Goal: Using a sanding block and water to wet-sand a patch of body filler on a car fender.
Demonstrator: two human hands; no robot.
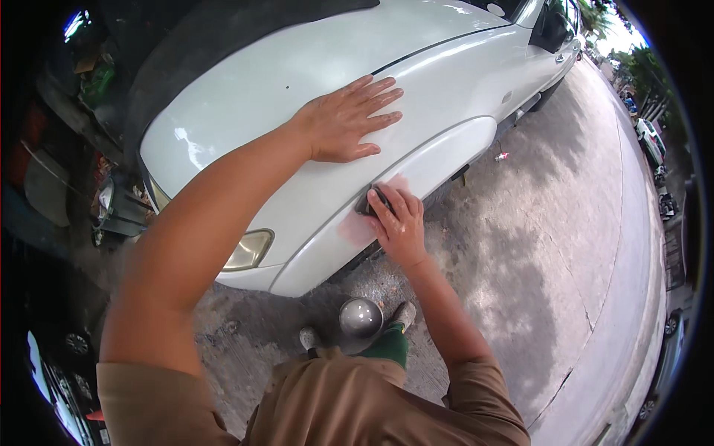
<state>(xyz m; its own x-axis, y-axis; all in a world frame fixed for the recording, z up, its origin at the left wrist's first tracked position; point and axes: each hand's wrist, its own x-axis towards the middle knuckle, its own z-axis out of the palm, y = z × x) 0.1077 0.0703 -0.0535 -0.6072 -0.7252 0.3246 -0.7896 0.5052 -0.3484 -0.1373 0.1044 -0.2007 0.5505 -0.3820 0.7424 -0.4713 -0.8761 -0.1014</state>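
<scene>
In front of me is the white car (312,67), seen at its front corner. My left hand (349,121) lies flat on the painted body near the hood seam, its wet-looking fingers spread and holding nothing. Lower and to the right, my right hand (401,223) is closed round a dark sanding block (365,202), pressed against the raised wheel-arch flare (454,149). A dull pinkish patch (355,230) shows on the flare around the block. My fingers hide part of the block and of the patch.
A round metal bowl (361,318) stands on the ground between my feet. The headlight (250,250) is below my left forearm. Concrete paving (513,260) stretches right, with a small red-and-white scrap (502,156) on it. A grey bin (123,212) and clutter stand at the left.
</scene>
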